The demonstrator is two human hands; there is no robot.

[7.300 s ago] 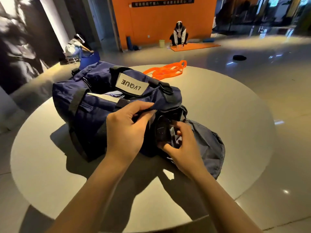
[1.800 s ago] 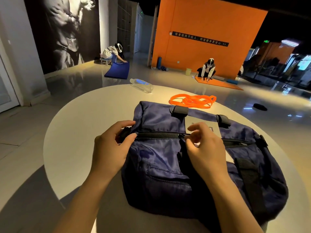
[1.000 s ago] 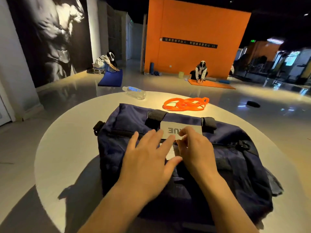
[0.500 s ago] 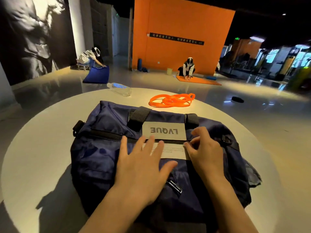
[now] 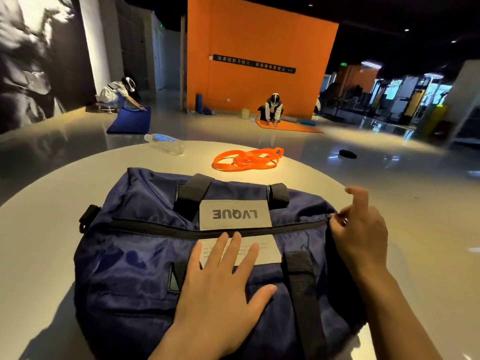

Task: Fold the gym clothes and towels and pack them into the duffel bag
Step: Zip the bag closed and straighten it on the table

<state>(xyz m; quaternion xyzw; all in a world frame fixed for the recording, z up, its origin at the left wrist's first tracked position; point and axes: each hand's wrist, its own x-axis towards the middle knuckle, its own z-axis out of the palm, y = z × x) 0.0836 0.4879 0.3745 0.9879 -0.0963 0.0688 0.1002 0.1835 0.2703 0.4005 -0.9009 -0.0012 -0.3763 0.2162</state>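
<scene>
A navy duffel bag (image 5: 135, 258) with black straps and a grey LVQUE patch lies on the round white table (image 5: 41, 224). Its top zip runs closed from the left end to the right end. My left hand (image 5: 223, 287) lies flat with spread fingers on the bag's near side, over the lower label. My right hand (image 5: 361, 229) is at the bag's right end, thumb and finger pinching the zip pull, other fingers raised. No clothes or towels are visible outside the bag.
An orange resistance band (image 5: 246, 159) lies on the table beyond the bag. A clear water bottle (image 5: 166, 144) lies on its side at the far left of the table. Two people crouch on mats on the floor far behind.
My right hand slid from the middle of the zip to the bag's right end, closing it. My left hand stayed pressed on the bag. The view has tilted up slightly.
</scene>
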